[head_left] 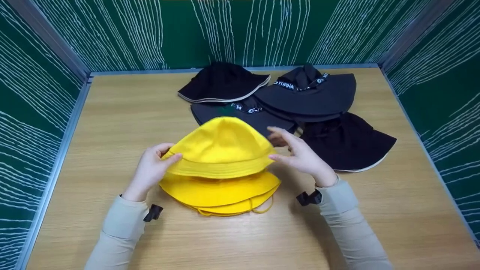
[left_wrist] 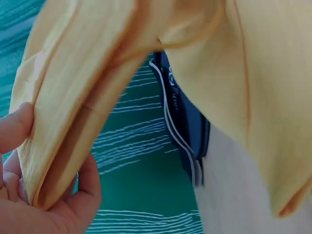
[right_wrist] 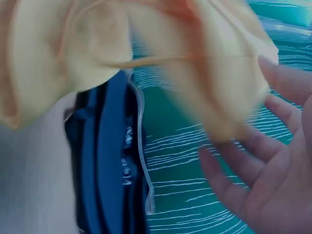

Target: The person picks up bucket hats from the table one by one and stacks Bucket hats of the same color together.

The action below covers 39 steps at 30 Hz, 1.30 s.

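A yellow bucket hat (head_left: 221,146) is held up with its crown on top, over more yellow hats (head_left: 221,191) stacked on the table. My left hand (head_left: 153,165) pinches its left brim, thumb in front and fingers behind; the left wrist view shows this grip on the folded brim (left_wrist: 63,112). At the right brim, my right hand (head_left: 300,153) has its fingers spread and its thumb tip at the edge. In the right wrist view the hat (right_wrist: 219,73) is blurred, with the thumb at its edge and the fingers (right_wrist: 253,161) loosely extended, partly behind it.
Behind the yellow hats lie several dark hats: a black one (head_left: 225,82) at the back, dark grey ones with white lettering (head_left: 311,97), and a black one with a pale edge (head_left: 345,142) beyond my right hand. Green panels with white lines (head_left: 180,33) enclose the wooden table (head_left: 120,112).
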### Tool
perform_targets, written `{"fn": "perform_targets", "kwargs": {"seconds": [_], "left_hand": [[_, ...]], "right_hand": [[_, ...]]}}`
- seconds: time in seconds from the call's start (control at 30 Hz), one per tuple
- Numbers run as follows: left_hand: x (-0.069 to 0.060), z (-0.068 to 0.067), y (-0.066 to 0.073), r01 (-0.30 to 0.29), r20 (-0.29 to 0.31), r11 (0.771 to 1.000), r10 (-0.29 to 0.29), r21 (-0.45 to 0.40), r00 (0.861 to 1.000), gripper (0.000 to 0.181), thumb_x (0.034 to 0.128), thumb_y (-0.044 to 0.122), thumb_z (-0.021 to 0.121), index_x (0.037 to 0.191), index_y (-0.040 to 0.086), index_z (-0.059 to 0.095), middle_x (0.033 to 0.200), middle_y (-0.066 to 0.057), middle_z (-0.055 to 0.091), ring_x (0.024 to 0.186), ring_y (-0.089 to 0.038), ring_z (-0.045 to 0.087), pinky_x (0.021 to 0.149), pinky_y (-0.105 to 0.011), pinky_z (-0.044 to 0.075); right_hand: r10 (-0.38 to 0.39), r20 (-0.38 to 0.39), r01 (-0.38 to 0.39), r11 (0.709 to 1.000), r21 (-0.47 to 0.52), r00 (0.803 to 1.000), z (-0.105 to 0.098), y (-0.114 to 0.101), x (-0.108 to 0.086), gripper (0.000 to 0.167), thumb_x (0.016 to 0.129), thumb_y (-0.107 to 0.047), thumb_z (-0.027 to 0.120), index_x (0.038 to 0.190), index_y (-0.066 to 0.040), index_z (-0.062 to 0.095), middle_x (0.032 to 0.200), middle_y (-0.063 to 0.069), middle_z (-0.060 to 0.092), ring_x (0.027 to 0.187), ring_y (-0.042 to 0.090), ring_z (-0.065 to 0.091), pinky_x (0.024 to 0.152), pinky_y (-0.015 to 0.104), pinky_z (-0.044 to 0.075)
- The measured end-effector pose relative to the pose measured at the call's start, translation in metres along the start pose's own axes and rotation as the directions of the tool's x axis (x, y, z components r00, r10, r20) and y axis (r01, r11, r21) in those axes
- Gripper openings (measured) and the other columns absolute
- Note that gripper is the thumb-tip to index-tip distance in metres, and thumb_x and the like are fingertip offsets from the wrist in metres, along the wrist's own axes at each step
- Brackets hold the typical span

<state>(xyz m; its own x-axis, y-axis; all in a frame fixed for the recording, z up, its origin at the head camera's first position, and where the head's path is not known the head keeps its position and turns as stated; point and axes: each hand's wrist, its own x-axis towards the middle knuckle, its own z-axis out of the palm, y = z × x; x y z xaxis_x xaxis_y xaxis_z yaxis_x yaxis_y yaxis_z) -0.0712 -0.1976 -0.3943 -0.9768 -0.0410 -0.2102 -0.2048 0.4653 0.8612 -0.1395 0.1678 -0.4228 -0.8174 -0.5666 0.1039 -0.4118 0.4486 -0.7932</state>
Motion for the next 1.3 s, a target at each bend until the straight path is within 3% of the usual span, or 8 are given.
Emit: {"fn": "perform_targets", "kwargs": {"seconds": [0.1, 0.17, 0.33, 0.5, 0.6, 0.77, 1.13, 1.3], "left_hand": [[-0.005, 0.000, 0.009, 0.001, 0.010, 1.000, -0.001, 0.018, 1.000, 0.027, 0.0930, 0.015, 0.060, 0.118, 0.003, 0.064, 0.112, -0.014, 0.064, 0.093, -0.023, 0.052, 0.086, -0.029, 0.046], [-0.010, 0.000, 0.015, -0.004, 0.013, 1.000, 0.003, 0.023, 1.000, 0.027, 0.0926, 0.014, 0.060, 0.117, 0.004, 0.064, 0.112, -0.013, 0.064, 0.093, -0.023, 0.053, 0.088, -0.031, 0.047], [-0.018, -0.002, 0.024, -0.018, 0.021, 0.999, 0.018, 0.032, 1.000, 0.027, 0.0917, 0.013, 0.061, 0.117, 0.004, 0.065, 0.111, -0.013, 0.065, 0.092, -0.023, 0.054, 0.088, -0.031, 0.048], [-0.017, -0.005, 0.024, -0.009, 0.030, 0.997, 0.007, 0.080, 1.000, 0.028, 0.0927, 0.014, 0.060, 0.118, 0.002, 0.063, 0.111, -0.014, 0.064, 0.094, -0.024, 0.054, 0.089, -0.033, 0.047], [-0.013, -0.006, 0.019, -0.006, 0.043, 0.992, 0.000, 0.126, 0.999, 0.029, 0.0933, 0.015, 0.060, 0.118, 0.001, 0.061, 0.112, -0.015, 0.063, 0.096, -0.025, 0.053, 0.090, -0.035, 0.044], [-0.008, -0.005, 0.006, 0.000, 0.061, 0.980, -0.013, 0.201, 0.998, 0.026, 0.0927, 0.016, 0.061, 0.113, 0.000, 0.062, 0.100, -0.013, 0.061, 0.089, -0.024, 0.050, 0.080, -0.032, 0.042], [-0.006, 0.009, -0.025, 0.054, 0.104, 0.969, -0.081, 0.241, 0.991, 0.023, 0.0937, 0.013, 0.059, 0.111, -0.002, 0.060, 0.090, -0.009, 0.056, 0.082, -0.020, 0.047, 0.072, -0.029, 0.040], [-0.002, 0.016, -0.042, -0.008, 0.098, 0.962, -0.019, 0.271, 0.995, 0.021, 0.0914, 0.008, 0.061, 0.109, -0.004, 0.061, 0.086, -0.008, 0.053, 0.080, -0.021, 0.046, 0.072, -0.031, 0.038]], "right_hand": [[0.070, 0.029, -0.071, 0.997, 0.016, 0.997, 0.005, 0.005, 0.004, 0.080, 0.084, -0.026, 0.072, 0.148, -0.018, 0.026, 0.137, 0.012, 0.049, 0.124, 0.031, 0.048, 0.103, 0.053, 0.036], [0.096, 0.047, -0.100, 0.993, 0.069, 0.994, 0.009, 0.007, 0.006, 0.080, 0.085, -0.027, 0.071, 0.149, -0.019, 0.025, 0.136, 0.013, 0.049, 0.125, 0.031, 0.047, 0.106, 0.052, 0.034], [0.062, 0.058, -0.072, 0.981, 0.182, 0.996, 0.014, 0.006, 0.011, 0.051, 0.090, -0.019, 0.065, 0.136, -0.007, 0.046, 0.120, 0.013, 0.061, 0.104, 0.024, 0.059, 0.093, 0.038, 0.049], [0.027, 0.095, -0.038, 0.992, 0.120, 0.995, 0.016, 0.002, 0.018, 0.026, 0.092, -0.019, 0.061, 0.113, -0.003, 0.060, 0.094, 0.009, 0.063, 0.080, 0.016, 0.055, 0.072, 0.022, 0.048], [0.048, 0.131, -0.059, 0.995, 0.083, 0.990, 0.017, 0.000, 0.021, 0.026, 0.092, -0.021, 0.061, 0.112, -0.004, 0.060, 0.093, 0.008, 0.063, 0.080, 0.015, 0.054, 0.072, 0.021, 0.046], [0.103, 0.188, -0.120, 0.989, 0.081, 0.977, 0.018, 0.001, 0.021, 0.032, 0.092, -0.021, 0.062, 0.119, -0.004, 0.059, 0.101, 0.009, 0.064, 0.084, 0.016, 0.055, 0.076, 0.022, 0.048], [0.178, 0.299, -0.197, 0.980, 0.037, 0.938, 0.032, 0.008, 0.012, 0.042, 0.093, -0.024, 0.061, 0.130, -0.006, 0.052, 0.108, 0.012, 0.065, 0.087, 0.018, 0.058, 0.078, 0.031, 0.049], [0.275, 0.336, -0.302, 0.953, 0.028, 0.901, 0.038, 0.013, 0.010, 0.052, 0.093, -0.024, 0.061, 0.137, -0.003, 0.044, 0.118, 0.016, 0.062, 0.095, 0.022, 0.059, 0.083, 0.033, 0.050]]}}
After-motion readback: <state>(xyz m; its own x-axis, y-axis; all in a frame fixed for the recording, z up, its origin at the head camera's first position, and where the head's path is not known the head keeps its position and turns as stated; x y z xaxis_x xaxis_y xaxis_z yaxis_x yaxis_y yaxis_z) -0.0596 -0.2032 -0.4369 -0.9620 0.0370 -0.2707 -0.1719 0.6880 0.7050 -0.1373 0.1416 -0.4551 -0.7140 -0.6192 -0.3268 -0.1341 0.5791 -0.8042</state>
